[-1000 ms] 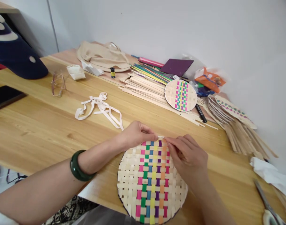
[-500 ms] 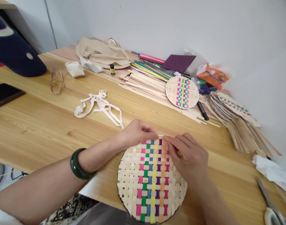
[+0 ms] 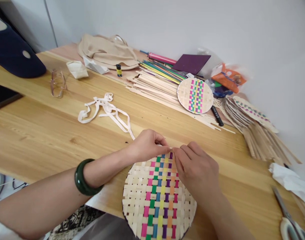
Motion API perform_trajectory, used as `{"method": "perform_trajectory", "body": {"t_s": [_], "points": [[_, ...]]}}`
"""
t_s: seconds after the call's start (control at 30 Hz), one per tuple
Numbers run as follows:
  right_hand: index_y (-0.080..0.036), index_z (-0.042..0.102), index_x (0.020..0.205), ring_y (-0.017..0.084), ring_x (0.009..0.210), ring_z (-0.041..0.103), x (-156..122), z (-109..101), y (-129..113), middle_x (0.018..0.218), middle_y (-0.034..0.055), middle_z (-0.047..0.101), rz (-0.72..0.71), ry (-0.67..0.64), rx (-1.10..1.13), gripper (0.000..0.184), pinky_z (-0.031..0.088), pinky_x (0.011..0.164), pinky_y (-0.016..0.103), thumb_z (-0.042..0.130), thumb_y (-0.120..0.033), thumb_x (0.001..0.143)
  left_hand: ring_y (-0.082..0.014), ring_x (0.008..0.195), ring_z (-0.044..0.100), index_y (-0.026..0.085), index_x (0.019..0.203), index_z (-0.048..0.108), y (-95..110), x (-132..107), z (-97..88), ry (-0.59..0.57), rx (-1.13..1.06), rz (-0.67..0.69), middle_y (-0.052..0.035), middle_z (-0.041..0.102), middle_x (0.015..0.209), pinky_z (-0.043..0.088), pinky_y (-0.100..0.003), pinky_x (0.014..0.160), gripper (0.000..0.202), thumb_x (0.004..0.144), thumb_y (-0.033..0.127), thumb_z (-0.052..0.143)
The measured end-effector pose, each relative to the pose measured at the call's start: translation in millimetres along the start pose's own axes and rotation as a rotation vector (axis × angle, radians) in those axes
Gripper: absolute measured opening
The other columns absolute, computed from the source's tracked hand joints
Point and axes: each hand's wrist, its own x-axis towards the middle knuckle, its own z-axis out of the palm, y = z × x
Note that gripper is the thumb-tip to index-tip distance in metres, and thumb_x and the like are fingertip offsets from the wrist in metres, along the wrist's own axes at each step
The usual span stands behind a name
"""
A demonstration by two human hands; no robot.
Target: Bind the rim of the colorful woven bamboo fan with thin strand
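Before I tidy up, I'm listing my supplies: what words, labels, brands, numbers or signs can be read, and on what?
No text is readable.
Black marker: pale marks, too small.
Orange packet: blue marking, too blurred.
Spool: yellow band, nothing legible.
Nearer woven disc: no lettering visible.

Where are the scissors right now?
In the head view, the scissors lie on the table near the lower right corner, right of the right hand and just below the crumpled white material.

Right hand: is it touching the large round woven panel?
Touching. The head view shows the right hand with its thumb and forefinger pinched at the top rim of the large round woven panel.
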Motion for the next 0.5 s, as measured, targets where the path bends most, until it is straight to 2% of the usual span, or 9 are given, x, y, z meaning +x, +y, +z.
{"method": "perform_trajectory", "body": {"t_s": [0.17, 0.23, 0.4, 0.5], "points": [[-0.017, 0.066, 0.086, 0.011, 0.061, 0.054, -4.4, -3.1, 3.0, 0.066, -0.0011, 0.064, 0.115, 0.078, 0.039, 0.010, 0.033, 0.052, 0.025, 0.057, -0.018, 0.090, -0.0093, 0.053, 0.049, 0.013, 0.069, 0.072, 2.9, 0.4, -4.6, -0.003, -0.024, -0.047, 0.0002, 0.062, 0.058, 0.036, -0.020, 0.049, 0.018, 0.070, 0.030, 0.066], [-0.017, 0.065, 0.082, 0.010, 0.060, 0.055, -5.0, -5.2, 4.0, 0.068, -0.0018, 0.065, 0.143, 0.093, 0.089, 0.011, 0.033, 0.052, 0.024, 0.058, -0.019, 0.090, -0.0094, 0.053, 0.050, 0.013, 0.070, 0.073, 3.4, 0.2, -5.8, -0.003, -0.036, -0.053, 0.0001, 0.063, 0.058, 0.036, -0.020, 0.049, 0.018, 0.070, 0.030, 0.066], [-0.016, 0.063, 0.071, 0.012, 0.061, 0.055, -3.3, -0.3, -0.2, 0.061, -0.0008, 0.062, 0.091, 0.050, 0.089, 0.019, 0.033, 0.052, 0.026, 0.055, -0.011, 0.088, -0.0089, 0.053, 0.050, 0.013, 0.069, 0.073, 2.1, -0.8, -3.1, -0.014, -0.062, -0.033, 0.0004, 0.064, 0.060, 0.036, -0.020, 0.049, 0.017, 0.069, 0.029, 0.068], [-0.016, 0.067, 0.081, 0.013, 0.061, 0.056, -4.5, 2.8, 1.9, 0.063, -0.0004, 0.063, 0.121, 0.030, 0.146, 0.013, 0.034, 0.051, 0.026, 0.056, -0.015, 0.089, -0.0088, 0.054, 0.051, 0.013, 0.070, 0.073, 2.6, -1.0, -2.8, -0.036, -0.085, -0.025, 0.0003, 0.065, 0.061, 0.036, -0.019, 0.049, 0.017, 0.070, 0.029, 0.068]]}}
